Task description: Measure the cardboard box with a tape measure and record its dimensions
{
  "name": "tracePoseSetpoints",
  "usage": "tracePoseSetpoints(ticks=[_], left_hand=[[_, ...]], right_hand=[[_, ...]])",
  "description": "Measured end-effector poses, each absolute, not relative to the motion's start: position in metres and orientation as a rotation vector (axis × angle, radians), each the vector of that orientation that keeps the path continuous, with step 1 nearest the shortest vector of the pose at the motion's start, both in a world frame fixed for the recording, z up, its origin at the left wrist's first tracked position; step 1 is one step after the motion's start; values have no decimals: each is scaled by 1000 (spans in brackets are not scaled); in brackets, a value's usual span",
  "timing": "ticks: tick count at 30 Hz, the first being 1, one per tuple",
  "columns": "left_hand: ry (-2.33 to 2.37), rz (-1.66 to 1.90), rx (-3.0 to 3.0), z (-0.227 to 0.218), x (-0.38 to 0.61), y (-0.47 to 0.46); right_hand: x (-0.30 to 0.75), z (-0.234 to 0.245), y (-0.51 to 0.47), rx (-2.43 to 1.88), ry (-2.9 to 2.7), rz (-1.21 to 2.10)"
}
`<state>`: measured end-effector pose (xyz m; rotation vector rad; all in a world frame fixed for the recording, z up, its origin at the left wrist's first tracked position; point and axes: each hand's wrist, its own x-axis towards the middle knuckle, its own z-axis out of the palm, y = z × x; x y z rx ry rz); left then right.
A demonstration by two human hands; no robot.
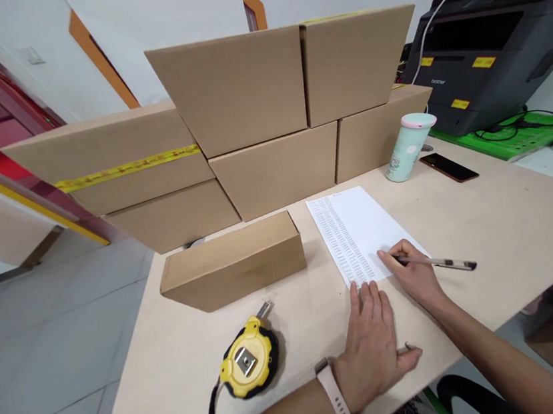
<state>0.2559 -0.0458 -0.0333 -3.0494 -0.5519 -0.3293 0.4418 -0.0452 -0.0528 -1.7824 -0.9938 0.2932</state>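
My right hand (413, 274) grips a pen (439, 261), its clear barrel slanting out to the right above the paper's lower right part. Printed columns of small text run down the left side of that white sheet of paper (368, 216). Flat on the table, my left hand (373, 336) has its fingertips at the sheet's lower edge and its thumb stretched out to the right. A yellow and black tape measure (249, 358) lies left of it, with a short bit of blade out. Behind the tape measure rests a long, low cardboard box (233, 263).
Several cardboard boxes (277, 173) are stacked along the table's back. To the right stand a mint tumbler (408, 150) with a pink rim, a dark phone (450, 167) lying flat, and a black printer (485, 60) by a green mat (524, 136). The table (520, 224) drops off to floor at left.
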Motion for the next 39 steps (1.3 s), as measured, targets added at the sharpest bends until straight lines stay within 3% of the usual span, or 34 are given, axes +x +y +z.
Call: tracePoseSetpoints(ticks=[6,15,23,28,33,39], left_hand=[[-544,-321,-3077,-34,255,-46],[-564,-316,-3147,-34,255,-45],[-593,-391,-3148,17,227,-62],[-1040,-550,-3077,37,141,-49],[-1784,-681,-2783,8,61,-35],[-2001,-878,-2814,-22,57,-30]], right_hand=[[470,-53,-55,-1968,-1228,-78],[481,-62,-63,-2234,-1354,-283],[480,-55,-63,-2217,-1095,-300],[456,-32,-65,-2059,-976,-349],[432,-12,-68,-1953,-1041,-316],[408,9,-52,-1776,-1253,-301]])
